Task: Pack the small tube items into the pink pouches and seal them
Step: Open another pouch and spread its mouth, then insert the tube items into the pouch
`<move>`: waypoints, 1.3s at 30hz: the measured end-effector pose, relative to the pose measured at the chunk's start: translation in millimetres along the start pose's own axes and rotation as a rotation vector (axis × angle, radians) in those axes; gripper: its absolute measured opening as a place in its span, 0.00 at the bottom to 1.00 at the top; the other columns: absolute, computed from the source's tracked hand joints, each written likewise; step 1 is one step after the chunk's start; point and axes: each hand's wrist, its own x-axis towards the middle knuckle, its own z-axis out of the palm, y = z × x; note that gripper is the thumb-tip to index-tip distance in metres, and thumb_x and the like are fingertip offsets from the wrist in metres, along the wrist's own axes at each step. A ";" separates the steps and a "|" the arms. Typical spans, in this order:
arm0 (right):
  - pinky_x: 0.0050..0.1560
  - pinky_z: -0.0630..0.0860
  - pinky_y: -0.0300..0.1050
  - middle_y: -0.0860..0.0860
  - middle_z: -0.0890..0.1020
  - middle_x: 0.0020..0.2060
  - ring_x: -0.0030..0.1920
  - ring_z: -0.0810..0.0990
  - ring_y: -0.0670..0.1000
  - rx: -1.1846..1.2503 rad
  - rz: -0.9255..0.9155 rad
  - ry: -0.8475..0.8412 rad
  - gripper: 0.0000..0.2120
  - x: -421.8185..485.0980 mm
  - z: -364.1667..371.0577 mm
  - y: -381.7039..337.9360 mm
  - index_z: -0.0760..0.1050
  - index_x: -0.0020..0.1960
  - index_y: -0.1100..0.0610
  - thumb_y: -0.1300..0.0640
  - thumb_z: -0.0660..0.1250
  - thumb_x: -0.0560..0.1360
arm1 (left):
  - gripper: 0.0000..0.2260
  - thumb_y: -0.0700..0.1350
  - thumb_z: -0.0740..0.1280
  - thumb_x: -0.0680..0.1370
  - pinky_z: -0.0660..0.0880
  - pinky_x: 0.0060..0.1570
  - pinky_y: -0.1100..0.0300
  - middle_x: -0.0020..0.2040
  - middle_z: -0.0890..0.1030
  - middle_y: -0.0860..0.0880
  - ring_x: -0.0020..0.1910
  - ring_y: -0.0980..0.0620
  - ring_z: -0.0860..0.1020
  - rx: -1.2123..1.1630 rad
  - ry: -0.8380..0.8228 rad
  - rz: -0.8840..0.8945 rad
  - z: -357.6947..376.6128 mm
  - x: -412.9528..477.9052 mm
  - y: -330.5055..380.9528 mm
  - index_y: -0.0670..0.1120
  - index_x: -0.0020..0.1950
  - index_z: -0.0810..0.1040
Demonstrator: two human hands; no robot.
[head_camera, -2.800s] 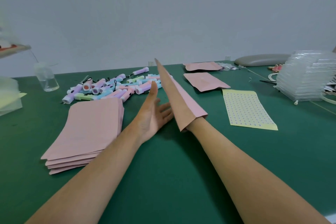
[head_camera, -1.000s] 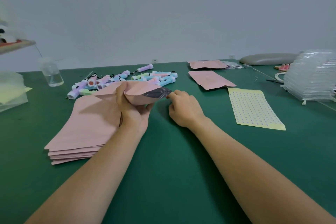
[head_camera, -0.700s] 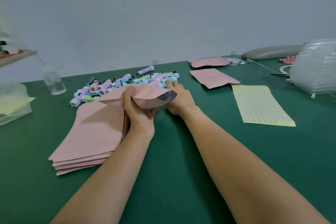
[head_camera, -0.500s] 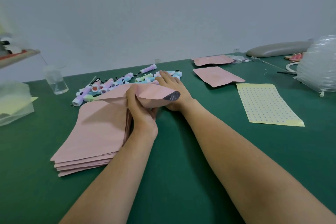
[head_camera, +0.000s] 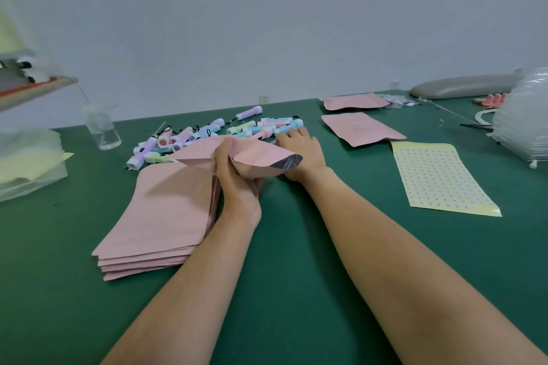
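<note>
The left hand [head_camera: 237, 184] grips an open pink pouch [head_camera: 255, 157], thumb and fingers curled round its middle. It holds the pouch lifted off the tabletop [head_camera: 281, 246] with the mouth turned to the right, where a dark, shiny lining shows. Just behind that mouth the right hand [head_camera: 299, 151] lies palm down at the right end of the pile of small tubes [head_camera: 213, 133]. Its fingertips touch the pastel tubes, but I cannot tell whether they have closed on one. The held pouch hangs over the far corner of the stack of flat pouches [head_camera: 166, 216], which lies just left of the left wrist, its near edges fanned out.

To the right of the right hand, a nearer loose pouch [head_camera: 361, 129] lies flat, and a farther loose pouch [head_camera: 355, 102] sits behind it near the back edge. A yellow sticker sheet [head_camera: 439, 178] lies well to the right of the right forearm, with a strip of bare green between them. Bare green cloth also runs between the two forearms and in front of the stack.

At the far right stand a pile of clear plastic trays [head_camera: 525, 124] and a grey pad [head_camera: 462, 90]. At the left are a clear bottle [head_camera: 102, 127] beside the tubes, translucent bags [head_camera: 26, 163] and a tilted shelf [head_camera: 29, 89]. A plain pale wall [head_camera: 267, 24] backs the tabletop.
</note>
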 end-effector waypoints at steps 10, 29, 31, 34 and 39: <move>0.55 0.74 0.53 0.57 0.76 0.59 0.60 0.73 0.60 0.170 0.222 0.040 0.16 -48.2 -27.4 3.0 0.79 0.57 0.60 0.50 0.57 0.85 | 0.14 0.60 0.67 0.71 0.75 0.35 0.60 0.40 0.86 0.52 0.39 0.52 0.84 0.023 -0.009 -0.050 -4.8 2.2 0.7 0.53 0.45 0.84; 0.78 0.53 0.61 0.59 0.48 0.83 0.83 0.38 0.60 -0.215 -0.332 -0.120 0.37 -89.9 -60.2 31.5 0.62 0.81 0.42 0.69 0.61 0.78 | 0.18 0.56 0.65 0.79 0.83 0.52 0.45 0.53 0.86 0.38 0.55 0.36 0.85 -0.321 -0.108 -0.287 -17.0 13.6 -0.4 0.43 0.58 0.80; 0.81 0.50 0.60 0.57 0.51 0.83 0.83 0.38 0.59 -0.207 -0.386 -0.136 0.29 -86.2 -59.7 29.8 0.71 0.76 0.41 0.65 0.62 0.81 | 0.17 0.56 0.65 0.79 0.83 0.49 0.46 0.50 0.87 0.39 0.50 0.38 0.86 -0.330 -0.115 -0.278 -17.1 14.4 -1.3 0.43 0.54 0.82; 0.80 0.51 0.57 0.52 0.64 0.80 0.84 0.47 0.55 -0.117 -0.346 -0.043 0.17 -88.8 -54.7 31.3 0.74 0.72 0.47 0.54 0.65 0.83 | 0.17 0.56 0.66 0.79 0.83 0.49 0.47 0.50 0.86 0.39 0.49 0.38 0.86 -0.347 -0.105 -0.265 -17.4 15.7 -2.5 0.43 0.51 0.84; 0.59 0.74 0.60 0.51 0.81 0.50 0.54 0.78 0.56 0.397 -0.142 0.070 0.07 -98.8 -59.9 37.4 0.74 0.57 0.57 0.53 0.62 0.85 | 0.20 0.57 0.68 0.76 0.83 0.54 0.45 0.54 0.86 0.39 0.52 0.37 0.86 -0.385 -0.104 -0.271 -19.0 19.7 -5.4 0.44 0.60 0.82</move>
